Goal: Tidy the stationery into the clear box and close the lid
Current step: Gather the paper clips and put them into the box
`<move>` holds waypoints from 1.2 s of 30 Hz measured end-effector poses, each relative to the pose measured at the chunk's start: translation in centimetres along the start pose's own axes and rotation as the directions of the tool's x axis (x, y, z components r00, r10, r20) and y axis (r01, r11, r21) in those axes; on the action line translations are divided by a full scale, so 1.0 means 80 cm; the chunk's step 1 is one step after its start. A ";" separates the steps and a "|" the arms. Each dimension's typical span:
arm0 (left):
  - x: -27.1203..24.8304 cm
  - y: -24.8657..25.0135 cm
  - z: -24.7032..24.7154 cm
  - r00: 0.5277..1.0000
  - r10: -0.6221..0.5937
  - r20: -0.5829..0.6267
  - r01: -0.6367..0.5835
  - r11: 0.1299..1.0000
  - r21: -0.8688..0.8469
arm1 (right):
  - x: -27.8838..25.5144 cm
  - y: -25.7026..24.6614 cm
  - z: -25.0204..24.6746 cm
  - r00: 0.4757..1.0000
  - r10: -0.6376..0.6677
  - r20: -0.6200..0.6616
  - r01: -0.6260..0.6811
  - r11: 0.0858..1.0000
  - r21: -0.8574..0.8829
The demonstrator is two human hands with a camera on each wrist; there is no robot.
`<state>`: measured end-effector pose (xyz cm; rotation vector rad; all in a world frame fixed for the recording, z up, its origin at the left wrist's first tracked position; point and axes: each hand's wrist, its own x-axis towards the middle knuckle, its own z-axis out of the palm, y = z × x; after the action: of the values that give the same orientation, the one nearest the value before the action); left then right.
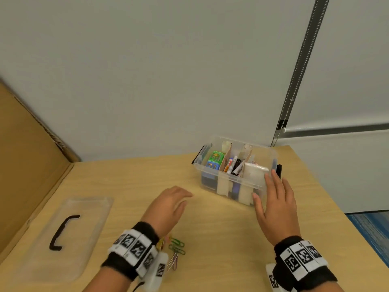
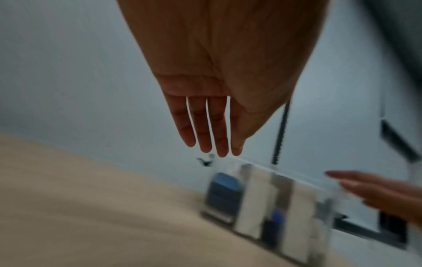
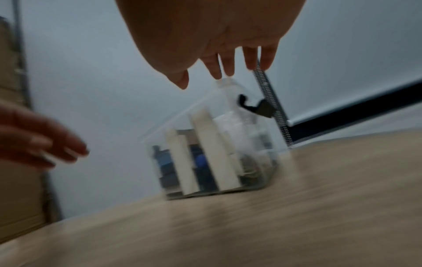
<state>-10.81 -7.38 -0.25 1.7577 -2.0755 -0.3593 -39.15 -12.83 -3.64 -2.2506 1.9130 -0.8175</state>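
right grip [image 1: 275,204] at clear box [image 1: 212,184] corner

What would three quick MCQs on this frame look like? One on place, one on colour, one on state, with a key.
1. Where does the clear lid lie?
A. on the box
B. flat on the table, left of the left hand
C. leaning on the wall

2. What colour is the lid's handle?
A. black
B. red
C. white

3. What state is the left hand in?
A. gripping a marker
B. pinching a paper clip
C. open, holding nothing

Key:
1 B, it lies flat on the table, far from the clear box.
2 A, the handle shows black through the clear plastic.
3 C, the left wrist view shows straight fingers, nothing held.
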 end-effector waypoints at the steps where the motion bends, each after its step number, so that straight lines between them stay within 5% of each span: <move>1: -0.020 -0.024 -0.004 0.998 -0.061 0.008 0.061 0.998 0.017 | -0.006 -0.015 -0.001 0.999 -0.039 -0.011 0.039 0.999 0.015; 5: -0.085 -0.093 -0.019 0.941 -0.294 0.168 0.279 0.954 0.111 | -0.036 -0.078 0.017 0.961 -0.220 0.166 0.197 0.970 0.146; 11: -0.138 -0.130 -0.027 0.776 -0.474 0.416 0.453 0.878 0.156 | -0.077 -0.155 0.069 0.669 -0.185 0.720 0.065 0.979 0.192; 14: -0.145 -0.142 -0.014 0.786 -0.453 0.421 0.461 0.883 0.089 | -0.096 -0.183 0.090 0.594 -0.127 0.794 0.090 0.992 0.091; 24: -0.105 -0.132 0.012 0.943 -0.146 0.298 0.152 0.988 0.002 | -0.097 -0.200 0.104 0.687 -0.101 0.719 -0.001 0.990 0.141; 30: -0.079 -0.145 0.010 0.845 0.044 0.532 -0.158 0.973 0.170 | -0.122 -0.231 0.107 0.688 0.026 0.725 -0.040 0.999 0.002; 36: -0.066 -0.148 -0.004 0.808 0.046 0.588 -0.172 0.972 0.160 | -0.118 -0.252 0.118 0.729 -0.024 0.684 0.003 0.999 0.032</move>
<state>0.50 -4.30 -5.83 1.7835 -2.7160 -0.7529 -17.69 -2.17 -7.10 -2.1097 1.4965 0.0354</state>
